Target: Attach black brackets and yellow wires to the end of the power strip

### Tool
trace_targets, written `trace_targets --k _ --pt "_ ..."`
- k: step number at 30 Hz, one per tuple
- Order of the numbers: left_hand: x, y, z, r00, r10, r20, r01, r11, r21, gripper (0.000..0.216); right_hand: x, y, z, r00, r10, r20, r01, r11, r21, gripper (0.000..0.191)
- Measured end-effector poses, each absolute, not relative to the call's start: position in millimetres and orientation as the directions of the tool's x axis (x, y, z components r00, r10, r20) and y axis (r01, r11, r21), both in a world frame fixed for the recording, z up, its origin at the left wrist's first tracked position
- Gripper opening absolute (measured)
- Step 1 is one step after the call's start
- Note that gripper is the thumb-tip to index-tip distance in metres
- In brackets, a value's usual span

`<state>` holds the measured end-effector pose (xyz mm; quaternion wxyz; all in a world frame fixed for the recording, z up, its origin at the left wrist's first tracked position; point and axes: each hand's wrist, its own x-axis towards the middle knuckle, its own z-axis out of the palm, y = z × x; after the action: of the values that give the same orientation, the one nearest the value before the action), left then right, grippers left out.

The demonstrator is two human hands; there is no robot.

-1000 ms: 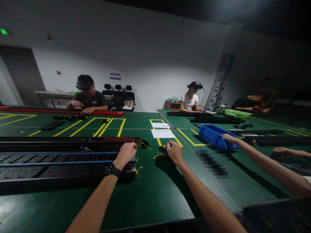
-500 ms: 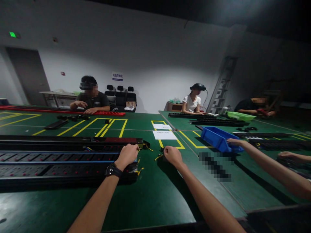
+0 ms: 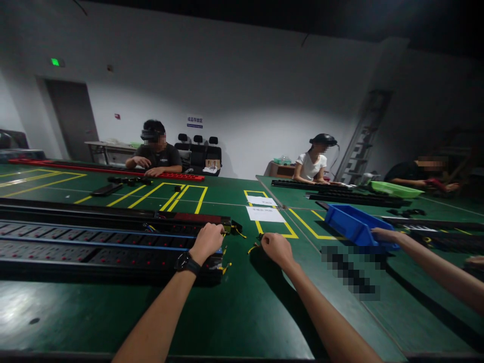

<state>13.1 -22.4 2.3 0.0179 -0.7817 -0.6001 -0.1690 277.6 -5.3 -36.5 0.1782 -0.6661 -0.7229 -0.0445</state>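
Long black power strips [image 3: 113, 254] with red-dotted sockets lie side by side on the left of the green table. My left hand [image 3: 206, 243], with a watch at the wrist, rests over their right ends, fingers curled closed; what they pinch is hidden. Yellow-tipped wires [image 3: 227, 267] stick out of the strip ends just below it. To the right, my right hand [image 3: 278, 249] is closed just above the table. At its fingertips shows a small black part with a yellow wire [image 3: 252, 248], mostly hidden by the hand.
A co-worker's hand [image 3: 385, 235] touches a blue bin [image 3: 351, 224] on the right. White paper labels [image 3: 265, 214] lie ahead among yellow tape lines. Several people sit around the table, with a green tray [image 3: 395, 190] and more black strips [image 3: 351, 199] at the far right.
The view has swung slightly left, so the scene sits further right. My right hand has turned a little over the small black part. My left hand stays at the strip ends.
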Motion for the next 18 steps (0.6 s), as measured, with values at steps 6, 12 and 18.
trace_targets --k 6,12,18 --pt "12.5 -19.6 3.0 0.192 0.944 0.267 0.942 -0.254 0.219 0.03 275.8 -6.5 -35.5 -0.051 0.94 0.337 0.98 0.112 -0.166 0.029" --pt "13.2 -20.6 2.1 0.238 0.933 0.27 0.955 -0.276 0.111 0.028 274.2 -7.6 -34.7 -0.054 0.937 0.345 0.978 0.12 -0.172 0.026" --pt "6.5 -20.1 4.2 0.217 0.933 0.288 0.966 -0.248 0.078 0.029 274.9 -6.5 -36.5 -0.063 0.93 0.363 0.974 0.137 -0.181 0.028"
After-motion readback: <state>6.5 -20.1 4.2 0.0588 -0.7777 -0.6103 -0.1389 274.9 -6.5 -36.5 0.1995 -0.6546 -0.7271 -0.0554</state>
